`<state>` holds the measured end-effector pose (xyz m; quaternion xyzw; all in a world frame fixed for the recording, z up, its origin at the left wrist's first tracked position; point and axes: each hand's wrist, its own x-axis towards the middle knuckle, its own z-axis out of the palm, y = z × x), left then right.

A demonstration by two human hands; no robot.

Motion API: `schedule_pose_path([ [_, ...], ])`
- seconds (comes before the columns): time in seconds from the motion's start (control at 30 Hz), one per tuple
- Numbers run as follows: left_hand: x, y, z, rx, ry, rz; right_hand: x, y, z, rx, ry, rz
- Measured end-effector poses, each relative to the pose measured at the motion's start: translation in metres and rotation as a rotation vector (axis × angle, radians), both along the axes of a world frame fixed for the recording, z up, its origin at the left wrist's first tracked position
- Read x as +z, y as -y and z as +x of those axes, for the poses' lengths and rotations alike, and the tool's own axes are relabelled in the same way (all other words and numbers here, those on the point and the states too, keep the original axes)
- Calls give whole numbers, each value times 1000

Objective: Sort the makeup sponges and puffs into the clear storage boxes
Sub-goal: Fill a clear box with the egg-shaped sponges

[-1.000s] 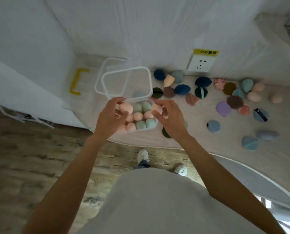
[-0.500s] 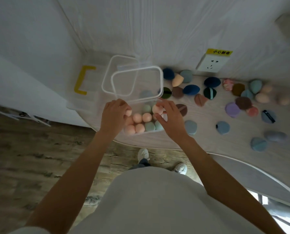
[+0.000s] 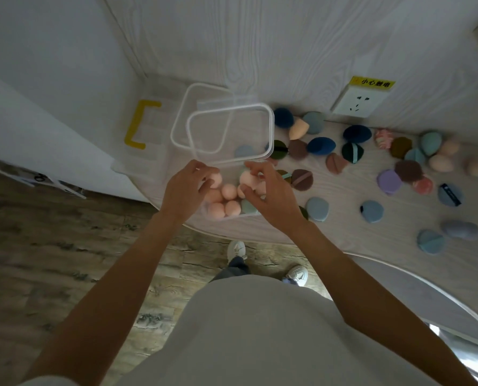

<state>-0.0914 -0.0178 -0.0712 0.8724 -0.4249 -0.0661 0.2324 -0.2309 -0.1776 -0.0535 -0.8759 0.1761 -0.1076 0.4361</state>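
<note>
Where both hands (image 3: 186,190) (image 3: 271,195) reach, clear box (image 3: 226,215) holds pink & green sponges (image 3: 228,191).

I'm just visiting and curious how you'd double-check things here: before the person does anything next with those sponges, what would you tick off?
1. Clear plastic storage box sits fully on the pale wooden table: cannot tell, it is close to the rim and hands cover it.
2. Peach egg-shaped sponges lie inside the box: ok.
3. Left hand is at the box, fingers curled on a peach sponge: ok.
4. Right hand pinches another peach sponge over the box: ok.
5. Empty clear box behind is free for the puffs: ok, though one blue-grey puff shows through it.
6. Loose coloured puffs remain unsorted on the table: not ok.
</note>
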Motion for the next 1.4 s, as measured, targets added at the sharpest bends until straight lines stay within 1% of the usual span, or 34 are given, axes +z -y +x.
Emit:
schedule_pose_path([
  [0.1, -1, 0, -1, 27, 5, -1, 3, -4, 9, -13, -15, 39],
  [0.17, -2, 0, -3, 54, 43, 4, 3, -3, 10, 11, -7, -7],
  [0.23, -3, -2, -2, 87, 52, -4, 0, -3, 13, 100, -27, -154],
  [0.37, -5, -5, 0, 104, 9, -27, -7, -13, 29, 270, -151, -466],
  [0.47, -5, -6, 4, 82, -16, -22, -14, -23, 37, 341, -271, -601],
  [0.57, -5, -6, 10, 37, 63, 13, -15, -26, 40, 373, -341, -640],
  [0.73, -3, -1, 14, -12, 222, 64, -14, -21, 37, 439, -284, -632],
  [0.83, 0, 7, 8, -72, 301, 148, -16, -20, 36, 438, -257, -652],
  [0.93, 1, 12, 4, -103, 295, 212, -15, -19, 34, 436, -245, -600],
  [1.03, 3, 7, 6, -121, 254, 217, -6, -10, 36, 411, -236, -469],
  [1.1, 4, 1, 6, -119, 257, 190, 4, 0, 37, 309, -226, -252],
  [1.17, 8, -1, 4, -89, 266, 150, 10, 10, 38, 205, -159, -24],
  [1.2, 10, -1, 3, -74, 269, 121, 12, 15, 38, 160, -125, 30],
  [1.3, 9, 4, -6, -100, 239, 87, 12, 20, 39, 46, -85, 128],
  [1.4, -1, 7, -21, -158, 180, 144, 9, 16, 45, 14, -29, 59],
])
